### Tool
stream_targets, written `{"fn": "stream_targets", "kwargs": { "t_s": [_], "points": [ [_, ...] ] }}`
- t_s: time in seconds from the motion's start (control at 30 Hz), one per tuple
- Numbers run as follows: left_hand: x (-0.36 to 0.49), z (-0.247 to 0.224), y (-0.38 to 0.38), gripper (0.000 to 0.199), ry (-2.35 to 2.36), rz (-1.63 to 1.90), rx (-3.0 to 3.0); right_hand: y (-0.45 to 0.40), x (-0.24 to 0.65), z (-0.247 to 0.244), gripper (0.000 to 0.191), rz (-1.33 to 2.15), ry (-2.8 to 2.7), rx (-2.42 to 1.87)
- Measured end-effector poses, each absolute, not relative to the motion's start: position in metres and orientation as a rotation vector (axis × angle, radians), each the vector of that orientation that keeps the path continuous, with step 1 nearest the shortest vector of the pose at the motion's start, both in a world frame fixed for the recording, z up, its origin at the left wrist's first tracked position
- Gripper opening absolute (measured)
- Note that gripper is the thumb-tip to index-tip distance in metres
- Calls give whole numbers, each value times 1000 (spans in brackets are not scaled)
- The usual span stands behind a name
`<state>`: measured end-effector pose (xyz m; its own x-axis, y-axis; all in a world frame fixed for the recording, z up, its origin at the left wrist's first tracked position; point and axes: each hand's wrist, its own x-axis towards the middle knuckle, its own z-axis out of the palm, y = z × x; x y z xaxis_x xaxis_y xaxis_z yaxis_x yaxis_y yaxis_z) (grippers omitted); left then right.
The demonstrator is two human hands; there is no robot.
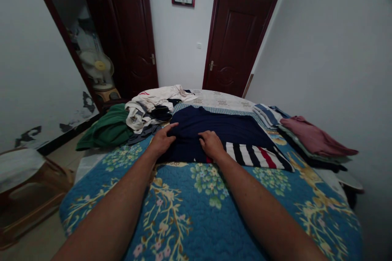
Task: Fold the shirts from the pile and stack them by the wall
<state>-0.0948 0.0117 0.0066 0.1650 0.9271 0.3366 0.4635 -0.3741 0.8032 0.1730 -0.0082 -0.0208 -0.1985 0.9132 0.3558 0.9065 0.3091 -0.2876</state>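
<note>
A navy blue garment (pixel 220 124) lies spread on the table, partly folded, with a striped section (pixel 254 155) in white, black and red along its near right edge. My left hand (pixel 162 142) rests at the garment's left end, index finger stretched out and thumb apart. Farther right, my right hand (pixel 212 143) lies on the middle of the cloth, close to where the stripes begin. Its fingers are loosely bent, with the tips on the fabric and the thumb a little apart. No cloth shows gripped in either hand.
A blue floral quilted cover (pixel 202 208) drapes the table. Rumpled white clothes (pixel 159 96) and a green garment (pixel 107 128) lie at the left. Folded clothes, a pink one (pixel 315 134) on top, are stacked at the right. A stool (pixel 33 183) stands at the left.
</note>
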Motion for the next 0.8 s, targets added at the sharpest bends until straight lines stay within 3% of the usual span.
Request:
{"fn": "stream_targets", "kwargs": {
  "t_s": [0.13, 0.3, 0.47, 0.6, 0.8],
  "points": [
    [-95, 12, 7, 75, 1286, 1140, 1887, -7, 174, -21, 23, 65, -2021, -1594],
    [-93, 9, 9, 82, 1259, 1169, 1755, -3, 177, -25, 25, 176, -1828, -1553],
    [-94, 2, 14, 67, 1470, 1160, 1799, -3, 176, -28, 41, 155, -1813, -1545],
    [-97, -4, 13, 57, 1660, 1143, 1960, -9, 173, -22, 41, 46, -1843, -1550],
    [-99, -15, 13, 60, 1660, 1102, 2146, -33, 156, -5, 32, -109, -2120, -1402]
  ]
}}
